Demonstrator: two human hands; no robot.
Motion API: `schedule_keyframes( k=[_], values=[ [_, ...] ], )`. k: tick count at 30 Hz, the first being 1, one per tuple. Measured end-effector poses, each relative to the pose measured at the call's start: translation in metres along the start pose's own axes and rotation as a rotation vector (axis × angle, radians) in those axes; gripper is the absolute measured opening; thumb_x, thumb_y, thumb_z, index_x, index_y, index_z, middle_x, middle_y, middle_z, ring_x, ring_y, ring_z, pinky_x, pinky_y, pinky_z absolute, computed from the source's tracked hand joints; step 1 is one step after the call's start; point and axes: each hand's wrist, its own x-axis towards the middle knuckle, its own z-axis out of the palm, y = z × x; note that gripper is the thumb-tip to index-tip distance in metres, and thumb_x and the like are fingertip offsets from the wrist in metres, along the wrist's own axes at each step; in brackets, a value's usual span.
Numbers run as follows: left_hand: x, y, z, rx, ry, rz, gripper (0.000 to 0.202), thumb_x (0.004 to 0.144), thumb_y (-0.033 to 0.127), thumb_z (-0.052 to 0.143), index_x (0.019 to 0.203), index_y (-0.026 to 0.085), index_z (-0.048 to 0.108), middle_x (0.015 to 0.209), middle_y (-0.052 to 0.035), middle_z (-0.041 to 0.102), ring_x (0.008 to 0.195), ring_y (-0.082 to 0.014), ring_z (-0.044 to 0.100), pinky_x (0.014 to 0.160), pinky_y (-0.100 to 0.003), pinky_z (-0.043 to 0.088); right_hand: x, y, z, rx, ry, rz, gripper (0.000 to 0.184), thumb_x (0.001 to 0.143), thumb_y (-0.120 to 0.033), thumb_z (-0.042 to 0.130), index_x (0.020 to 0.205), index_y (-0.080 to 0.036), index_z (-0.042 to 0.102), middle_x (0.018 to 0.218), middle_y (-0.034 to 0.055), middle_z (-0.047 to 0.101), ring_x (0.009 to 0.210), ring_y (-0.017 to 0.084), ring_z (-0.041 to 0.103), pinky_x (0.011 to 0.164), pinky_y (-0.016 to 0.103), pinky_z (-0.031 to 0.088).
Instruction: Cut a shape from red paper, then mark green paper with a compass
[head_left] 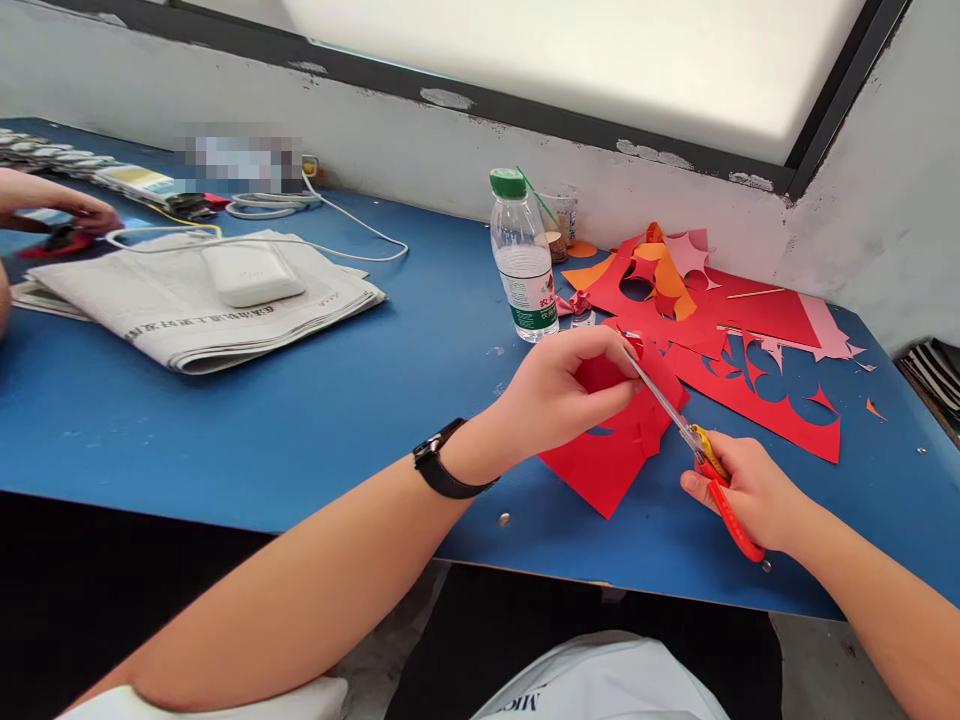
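Observation:
My right hand (757,490) grips a pair of scissors (731,520) with red and yellow handles. The blades point up and left, and their tips reach the fingertips of my left hand (574,385). Thumb and fingers of that hand are pinched together; whatever sits between them is too small to make out against the red behind. Beneath my left hand lies a sheet of red paper (604,480). Farther right is a red strip (795,430) with round cut-outs. A black watch (442,460) is on my left wrist.
Red, pink and orange paper scraps (675,280) pile up near the wall. A water bottle (523,270) with a green cap stands left of them. Folded newspapers (187,320) bear a white box-shaped device (251,275) with a cable. Another person's hand (75,205) is at far left.

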Motion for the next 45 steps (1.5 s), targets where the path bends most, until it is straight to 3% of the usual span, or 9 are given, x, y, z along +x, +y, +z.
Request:
schedule_keyframes(
  k=[3,8,14,17,21,29,38,45],
  values=[
    [0.0,0.001,0.0,0.009,-0.009,0.026,0.007,0.086,0.014,0.076,0.083,0.021,0.076,0.094,-0.0068,0.082,0.088,-0.0208,0.076,0.086,-0.035,0.063,0.001,0.005,0.001,0.045,-0.028,0.009,0.053,0.098,-0.066,0.069,0.078,-0.026,0.041,0.071,-0.0077,0.038,0.066,0.013,0.028,0.058,0.03,0.028],
    [-0.002,0.004,-0.001,0.004,0.02,0.002,0.01,0.084,0.015,0.077,0.091,0.021,0.081,0.123,-0.012,0.084,0.115,-0.0273,0.08,0.107,-0.04,0.063,0.002,0.011,0.004,0.14,-0.044,-0.004,0.058,0.099,-0.077,0.062,0.081,-0.025,0.046,0.069,-0.007,0.039,0.063,0.012,0.028,0.055,0.029,0.025],
    [-0.004,0.003,-0.001,-0.067,0.005,-0.039,0.018,0.085,0.013,0.075,0.099,0.022,0.084,0.128,-0.0112,0.085,0.13,-0.031,0.077,0.113,-0.042,0.063,0.003,0.016,0.003,0.183,-0.034,0.034,0.061,0.096,-0.081,0.066,0.082,-0.025,0.048,0.07,-0.0055,0.042,0.062,0.013,0.03,0.053,0.029,0.026],
    [-0.004,0.002,0.0,-0.053,0.024,-0.047,0.018,0.085,0.014,0.076,0.099,0.022,0.086,0.124,-0.0107,0.085,0.123,-0.0303,0.08,0.109,-0.042,0.064,0.003,0.016,0.003,0.196,-0.026,0.045,0.061,0.095,-0.082,0.066,0.082,-0.025,0.048,0.07,-0.005,0.042,0.062,0.014,0.032,0.053,0.03,0.029],
    [-0.003,0.001,0.0,-0.039,0.027,-0.053,0.017,0.086,0.014,0.074,0.093,0.023,0.086,0.108,-0.0083,0.087,0.097,-0.0256,0.081,0.089,-0.039,0.067,0.003,0.014,0.005,0.192,-0.019,0.04,0.065,0.094,-0.088,0.06,0.082,-0.025,0.049,0.071,-0.0052,0.042,0.063,0.015,0.035,0.055,0.031,0.035],
    [-0.001,0.005,0.001,-0.021,0.033,-0.099,0.014,0.085,0.016,0.075,0.091,0.02,0.087,0.085,-0.0064,0.084,0.073,-0.0189,0.075,0.063,-0.028,0.057,0.003,0.021,0.005,0.263,-0.055,-0.02,0.067,0.099,-0.09,0.051,0.084,-0.024,0.049,0.072,-0.0057,0.04,0.061,0.014,0.035,0.055,0.031,0.032],
    [-0.007,0.002,0.001,-0.095,0.058,-0.174,0.019,0.089,0.025,0.083,0.107,0.02,0.086,0.105,-0.0108,0.087,0.095,-0.0265,0.082,0.072,-0.034,0.067,0.003,0.019,0.005,0.266,-0.065,-0.017,0.07,0.097,-0.093,0.051,0.082,-0.025,0.048,0.072,-0.0053,0.039,0.061,0.014,0.034,0.054,0.031,0.03],
    [-0.008,0.001,0.002,-0.114,0.046,-0.175,0.019,0.088,0.024,0.086,0.107,0.02,0.085,0.107,-0.0104,0.086,0.097,-0.0256,0.082,0.076,-0.034,0.069,0.001,0.019,0.005,0.275,-0.089,-0.03,0.072,0.096,-0.095,0.048,0.081,-0.025,0.044,0.068,-0.0069,0.035,0.057,0.013,0.032,0.054,0.032,0.026]
  ],
)
